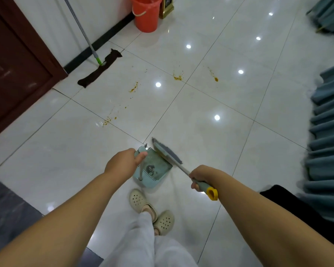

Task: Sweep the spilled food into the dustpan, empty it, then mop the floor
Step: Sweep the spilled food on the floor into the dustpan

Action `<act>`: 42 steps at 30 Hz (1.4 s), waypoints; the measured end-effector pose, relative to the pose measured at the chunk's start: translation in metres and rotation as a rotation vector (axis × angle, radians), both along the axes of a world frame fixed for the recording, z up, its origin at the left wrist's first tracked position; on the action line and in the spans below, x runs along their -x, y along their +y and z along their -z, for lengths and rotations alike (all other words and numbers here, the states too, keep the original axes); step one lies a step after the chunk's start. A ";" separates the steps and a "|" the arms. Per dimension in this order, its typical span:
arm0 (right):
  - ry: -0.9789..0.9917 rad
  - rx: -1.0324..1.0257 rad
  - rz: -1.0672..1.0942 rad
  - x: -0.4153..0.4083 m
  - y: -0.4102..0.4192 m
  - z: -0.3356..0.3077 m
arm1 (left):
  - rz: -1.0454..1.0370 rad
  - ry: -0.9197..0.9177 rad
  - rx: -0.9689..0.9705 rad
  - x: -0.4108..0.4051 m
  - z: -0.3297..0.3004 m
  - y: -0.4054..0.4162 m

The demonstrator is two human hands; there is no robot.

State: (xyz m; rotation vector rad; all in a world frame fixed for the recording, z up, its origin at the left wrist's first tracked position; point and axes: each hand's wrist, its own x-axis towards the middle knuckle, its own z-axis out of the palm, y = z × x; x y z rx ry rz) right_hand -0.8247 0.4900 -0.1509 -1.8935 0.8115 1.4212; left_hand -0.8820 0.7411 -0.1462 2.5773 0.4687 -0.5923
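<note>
Yellow-orange spilled food lies in several small patches on the white tiled floor, such as one patch [133, 88] and another [177, 77]. My left hand [123, 163] grips the upright handle of a pale blue dustpan [156, 172] that holds a little dark debris. My right hand [201, 177] holds the grey-and-yellow handle of a broom [167, 151], whose grey head rests at the dustpan's far edge. A flat mop [100, 68] with a dark cloth and a green joint leans against the wall at the left.
An orange bucket [146, 14] stands by the wall at the top. A dark wooden door [14, 68] is at the left. Teal fabric [328, 132] hangs along the right, with a black mat [289, 201] below it. My feet in cream clogs [137, 201] stand behind the dustpan.
</note>
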 end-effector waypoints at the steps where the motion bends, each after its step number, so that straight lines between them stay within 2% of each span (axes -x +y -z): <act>1: 0.019 -0.012 -0.031 0.003 -0.002 -0.003 | -0.003 -0.006 -0.002 0.000 0.000 0.000; 8: 0.087 -0.035 -0.028 0.003 -0.031 -0.037 | -0.006 -0.020 0.000 0.016 -0.001 0.009; 12: 0.076 0.021 -0.101 -0.003 -0.028 -0.038 | -0.026 -0.025 0.039 0.030 -0.004 0.017; 16: -0.027 0.086 -0.228 -0.014 -0.004 -0.029 | -0.065 -0.018 0.056 0.049 -0.009 0.026; 20: -0.132 0.065 -0.366 -0.023 0.024 -0.017 | -0.131 -0.005 0.081 0.069 -0.007 0.035; 28: -0.024 0.136 -0.275 0.000 0.041 0.001 | -0.193 0.015 0.118 0.075 -0.003 0.047; 31: -0.150 0.074 -0.432 0.013 0.028 0.001 | -0.215 0.021 0.169 0.071 -0.002 0.047; 33: -0.138 0.121 -0.478 0.020 0.019 0.003 | -0.215 0.021 0.194 0.070 0.000 0.048; 37: -0.008 0.269 -0.403 0.036 0.008 0.001 | -0.181 0.014 0.198 0.072 0.000 0.053; 42: -0.045 0.275 -0.362 0.042 -0.001 -0.006 | -0.095 -0.003 0.132 0.081 -0.003 0.065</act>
